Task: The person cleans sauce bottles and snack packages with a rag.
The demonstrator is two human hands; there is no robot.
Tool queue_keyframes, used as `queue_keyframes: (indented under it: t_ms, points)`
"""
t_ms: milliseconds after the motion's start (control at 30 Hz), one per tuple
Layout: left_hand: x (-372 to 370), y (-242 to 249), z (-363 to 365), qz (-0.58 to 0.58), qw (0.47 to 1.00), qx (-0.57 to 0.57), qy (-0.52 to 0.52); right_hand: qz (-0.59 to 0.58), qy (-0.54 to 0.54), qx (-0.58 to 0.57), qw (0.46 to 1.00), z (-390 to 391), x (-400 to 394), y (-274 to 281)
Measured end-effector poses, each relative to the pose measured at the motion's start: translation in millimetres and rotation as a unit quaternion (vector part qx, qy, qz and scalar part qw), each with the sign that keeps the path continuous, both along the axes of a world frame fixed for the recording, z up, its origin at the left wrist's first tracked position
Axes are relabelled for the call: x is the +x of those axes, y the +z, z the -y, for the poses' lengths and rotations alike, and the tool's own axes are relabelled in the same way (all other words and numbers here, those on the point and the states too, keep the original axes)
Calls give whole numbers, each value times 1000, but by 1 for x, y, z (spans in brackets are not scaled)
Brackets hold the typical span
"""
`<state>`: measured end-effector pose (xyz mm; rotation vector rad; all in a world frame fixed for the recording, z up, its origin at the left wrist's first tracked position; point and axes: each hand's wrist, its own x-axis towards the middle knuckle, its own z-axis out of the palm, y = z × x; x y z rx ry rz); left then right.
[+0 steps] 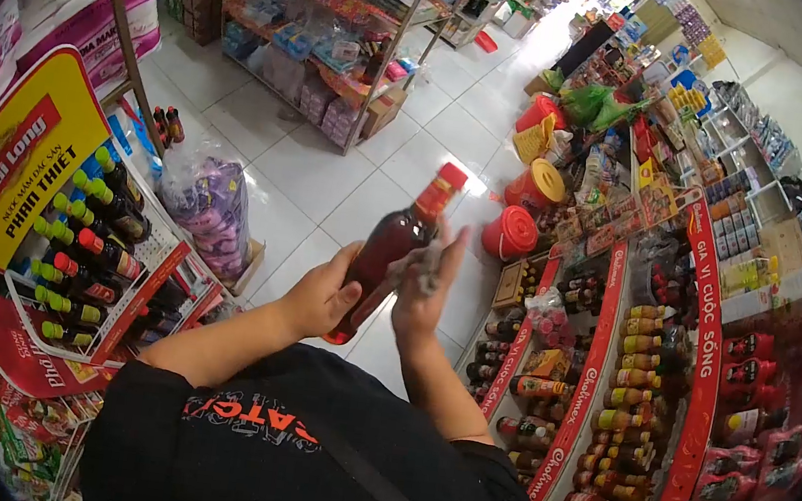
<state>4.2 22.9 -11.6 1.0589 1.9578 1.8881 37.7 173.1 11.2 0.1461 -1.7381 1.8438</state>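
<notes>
My left hand (321, 293) is wrapped round the lower part of a dark red glass bottle (389, 249) with a red cap and red neck wrap. The bottle is tilted, its cap pointing up and to the right. On the bottle's right side is my right hand (422, 303), slightly blurred, its fingers pointing upward. A crumpled grey cloth (422, 265) shows between that hand and the glass. The bottle's label cannot be read from here.
To the left, a wire rack (98, 313) holds several sauce bottles under a yellow sign (17, 158). Red-edged shelves (596, 375) of bottles stand close on the right. Ahead are a red bucket (511, 234), a goods shelf (306, 49) and white floor tiles (305, 179).
</notes>
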Motion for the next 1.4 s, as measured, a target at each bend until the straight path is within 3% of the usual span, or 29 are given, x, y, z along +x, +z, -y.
queue_keyframes:
  t_ms: [67,167,400,467,533,600,667,700,733,767,800,867,900,967,1000,1033,1133,1167,1267,1300,1367,1400]
  points:
    - [5,-1,7,-10,999,-31,-25,-82,-31,-54,995,-7,-14,17]
    - [19,-3,17,-12,998,-32,-44,-11,-35,-79,996,-5,-13,34]
    - [-2,-2,40,-149,977,-92,120,42,62,-34,997,31,6,-25]
    - [-3,-4,33,-75,984,50,151,12,43,150,988,44,8,-35]
    - [-9,9,35,-66,965,153,203,-17,4,371,928,53,14,-38]
    - [-20,-1,39,-84,938,227,249,-23,50,362,931,60,8,-44]
    - [-28,-1,46,-52,920,324,212,-6,88,404,911,57,2,-39]
    - [-28,-1,49,-35,907,371,195,-10,125,326,937,59,-5,-45]
    - [-25,3,53,15,897,411,162,120,218,131,960,65,-6,-51]
    - [-21,7,52,42,888,419,187,230,246,-98,936,70,-7,-58]
    - [-17,7,51,69,876,428,211,240,280,-274,888,78,-13,-58]
    - [-13,-9,56,112,886,384,236,252,347,-391,814,84,-18,-54]
    - [-19,-28,62,79,917,301,248,283,347,-421,789,93,-23,-48]
    - [-20,-40,82,58,944,175,274,366,321,-339,805,87,-32,-73]
    - [-21,-46,90,-21,943,77,322,404,308,-295,809,87,-36,-82]
    - [-19,-48,97,17,948,38,316,417,293,-268,818,97,-45,-86]
    - [-22,-61,130,-113,904,-42,410,441,308,-95,838,101,-54,-121]
    - [-21,-71,140,-109,887,-61,445,446,263,-47,854,109,-59,-130]
    - [-20,-96,177,-77,819,-79,562,483,246,-81,837,119,-75,-136]
    - [-21,-124,192,-16,804,-82,589,492,253,-80,829,118,-79,-143]
    - [-26,-152,224,28,808,-100,580,502,259,-48,824,121,-79,-156]
    - [-34,-144,227,80,789,-40,608,505,261,-32,822,121,-79,-164]
